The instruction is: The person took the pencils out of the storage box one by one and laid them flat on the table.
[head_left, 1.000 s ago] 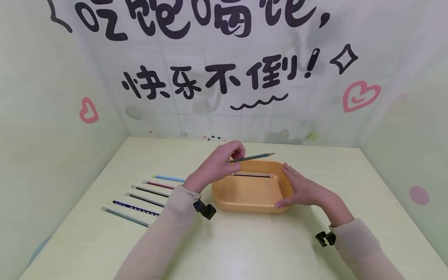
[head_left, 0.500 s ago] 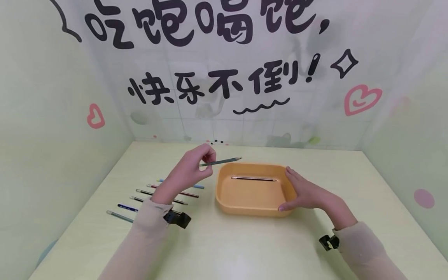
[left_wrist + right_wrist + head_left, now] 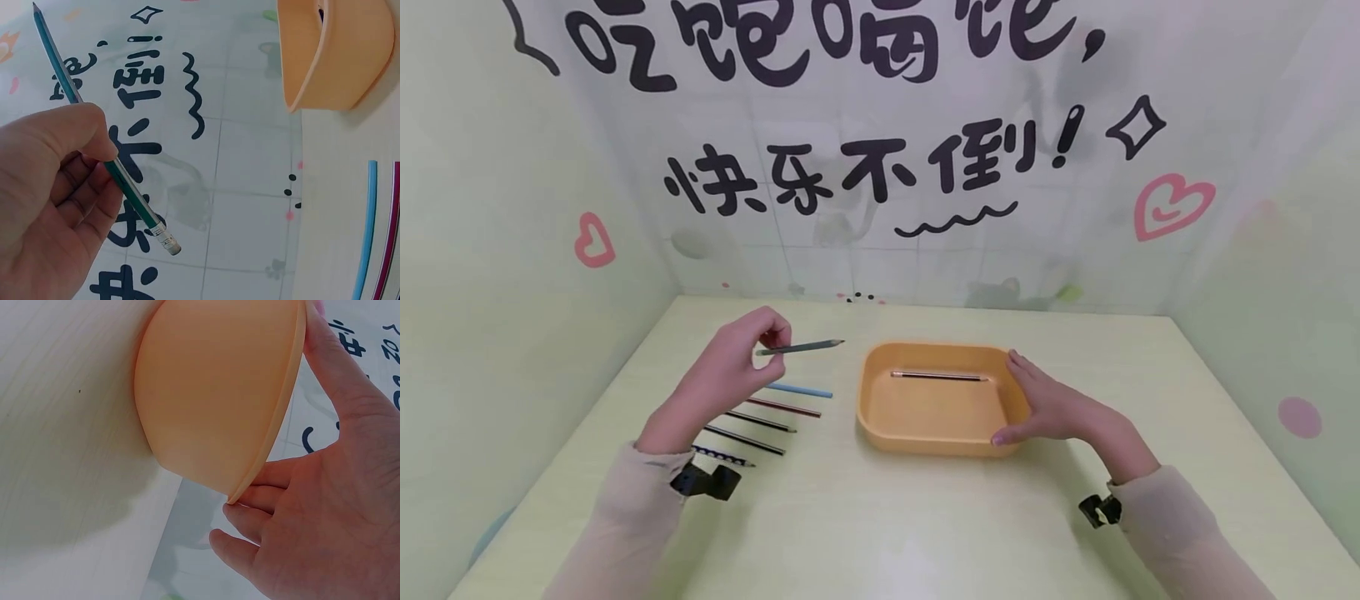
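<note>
In the head view my left hand (image 3: 730, 358) pinches a dark green pencil (image 3: 812, 346) above the row of pencils, its point to the right. The left wrist view shows that pencil's silver band and eraser (image 3: 167, 242) sticking out past the fingers. My right hand (image 3: 1056, 408) holds the right end of an orange plastic box (image 3: 925, 447), thumb at the front corner and fingers at the back one. A black-striped pencil (image 3: 936, 377) lies inside the box near its back wall. Right wrist view: fingers (image 3: 247, 519) rest at the box's rim.
Left of the box lie several pencils in a row: a light blue one (image 3: 805, 390), a dark red one (image 3: 790, 408), black ones (image 3: 767, 424) and a dark blue patterned one (image 3: 724, 457). My left forearm hides part of them. A printed wall sheet (image 3: 850, 267) stands behind the table.
My left hand has moved left with the dark green pencil, from over the box to above the pencil row. The right hand and the box have stayed in place.
</note>
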### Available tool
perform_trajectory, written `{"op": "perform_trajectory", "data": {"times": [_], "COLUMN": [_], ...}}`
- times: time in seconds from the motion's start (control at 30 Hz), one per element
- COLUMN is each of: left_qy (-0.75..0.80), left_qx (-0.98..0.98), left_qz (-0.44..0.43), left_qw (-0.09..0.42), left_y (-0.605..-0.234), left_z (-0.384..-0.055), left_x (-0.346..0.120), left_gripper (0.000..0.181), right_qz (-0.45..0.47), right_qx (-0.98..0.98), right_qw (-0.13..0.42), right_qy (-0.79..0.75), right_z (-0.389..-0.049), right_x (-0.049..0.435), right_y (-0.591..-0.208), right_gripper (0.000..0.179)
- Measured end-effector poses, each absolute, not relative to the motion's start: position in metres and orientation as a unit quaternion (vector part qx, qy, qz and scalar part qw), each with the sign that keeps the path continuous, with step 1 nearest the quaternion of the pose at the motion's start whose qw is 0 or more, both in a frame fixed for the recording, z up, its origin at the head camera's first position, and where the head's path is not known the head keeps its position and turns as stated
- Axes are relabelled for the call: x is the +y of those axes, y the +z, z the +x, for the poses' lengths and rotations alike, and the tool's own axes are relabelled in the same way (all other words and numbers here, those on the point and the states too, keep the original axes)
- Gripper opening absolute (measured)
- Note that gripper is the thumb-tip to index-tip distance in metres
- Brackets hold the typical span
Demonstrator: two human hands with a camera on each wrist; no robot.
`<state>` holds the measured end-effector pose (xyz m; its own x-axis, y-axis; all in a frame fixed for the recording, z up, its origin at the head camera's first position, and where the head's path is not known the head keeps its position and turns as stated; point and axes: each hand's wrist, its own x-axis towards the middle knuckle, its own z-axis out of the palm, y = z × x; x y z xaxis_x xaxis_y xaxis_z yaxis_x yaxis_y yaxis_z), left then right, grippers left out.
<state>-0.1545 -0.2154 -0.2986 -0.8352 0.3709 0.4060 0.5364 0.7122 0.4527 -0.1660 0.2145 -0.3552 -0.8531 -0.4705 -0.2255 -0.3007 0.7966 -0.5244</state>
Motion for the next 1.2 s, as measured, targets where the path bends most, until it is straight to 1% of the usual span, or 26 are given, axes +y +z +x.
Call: {"op": "perform_trajectory", "data": {"times": [0.23,0.47,0.67,0.83,1.07,1.2], "left_qy": [-0.257,-0.234,-0.177,-0.151,-0.139,-0.135], "left_qx": [-0.926,-0.930,-0.938,-0.948,-0.952,-0.958], "left_qz": [-0.224,-0.222,-0.258,-0.250,-0.240,-0.229], "left_qw": [0.164,0.178,0.146,0.125,0.127,0.110], "left_y": [-0.299,-0.307,-0.318,-0.330,-0.352,-0.362], "left_z": [-0.140,-0.123,-0.110,-0.097,-0.085,-0.082], "left_x": [-0.246,-0.280,-0.307,-0.326,-0.347,-0.353], "left_gripper": [0.024,0.031,0.043,0.045,0.047,0.047], "right_qz": [-0.206,-0.203,-0.205,-0.207,-0.204,-0.206], "right_qx": [0.931,0.930,0.931,0.931,0.932,0.931], "right_qw": [0.171,0.175,0.176,0.176,0.177,0.177], "right_qy": [-0.247,-0.251,-0.246,-0.243,-0.243,-0.243], "right_z": [-0.166,-0.167,-0.168,-0.170,-0.170,-0.172], "right_x": [0.215,0.215,0.217,0.217,0.218,0.218], "right_y": [-0.356,-0.357,-0.356,-0.356,-0.355,-0.357], "right_gripper": [0.128,0.128,0.128,0.128,0.129,0.129]}}
